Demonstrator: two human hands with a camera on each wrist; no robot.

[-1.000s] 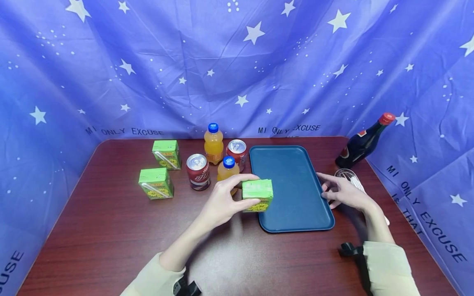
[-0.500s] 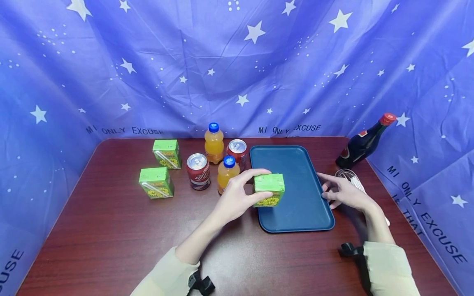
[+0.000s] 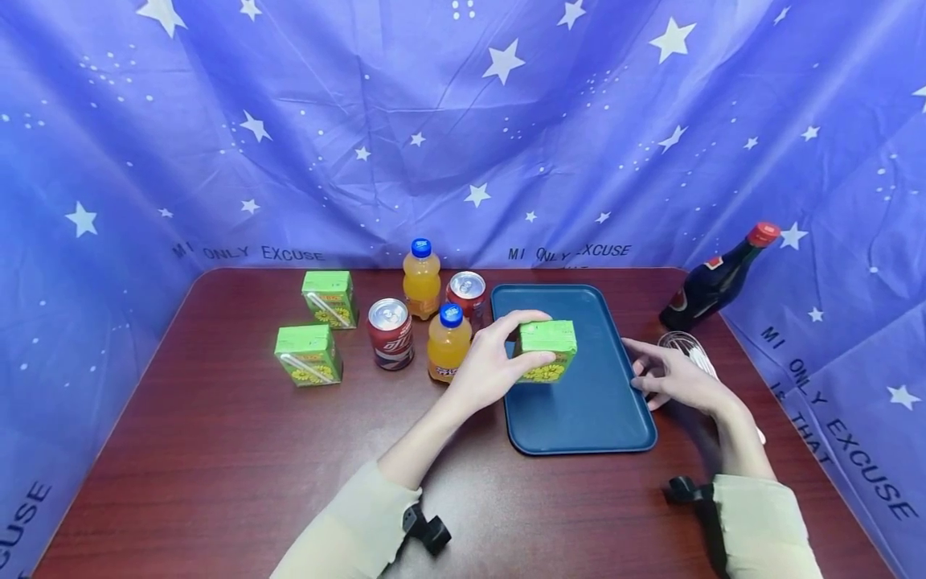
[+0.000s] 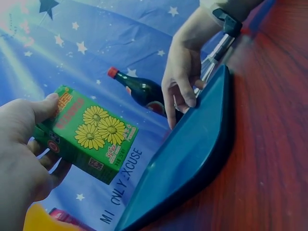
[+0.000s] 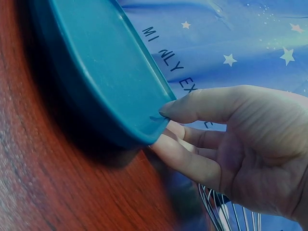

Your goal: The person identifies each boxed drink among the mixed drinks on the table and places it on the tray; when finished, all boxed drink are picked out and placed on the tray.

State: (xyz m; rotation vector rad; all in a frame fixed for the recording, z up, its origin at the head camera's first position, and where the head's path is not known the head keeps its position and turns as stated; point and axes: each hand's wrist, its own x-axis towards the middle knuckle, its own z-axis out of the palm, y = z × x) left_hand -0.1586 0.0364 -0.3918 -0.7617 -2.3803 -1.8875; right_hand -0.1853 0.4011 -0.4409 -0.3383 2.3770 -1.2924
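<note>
My left hand point(image 3: 499, 362) grips a green drink carton point(image 3: 547, 351) by its sides, thumb on the near face. The carton is held above the left part of a dark blue tray point(image 3: 586, 418); in the left wrist view the carton point(image 4: 98, 132) shows yellow flowers on its front. At the tray's right edge, my right hand point(image 3: 680, 378) pinches the rim, thumb on top and fingers beneath, as the right wrist view shows on the tray point(image 5: 106, 62). Nothing lies on the visible part of the tray.
Left of the tray stand two more green cartons point(image 3: 309, 356), two red cans point(image 3: 391, 336) and two orange drink bottles point(image 3: 448, 344). A dark bottle with a red cap point(image 3: 712, 281) stands at the back right. A whisk point(image 3: 687, 347) lies partly behind my right hand.
My left hand has carried the green carton rightward and away from me, from the tray's left edge to over the tray. My right hand stays at the rim.
</note>
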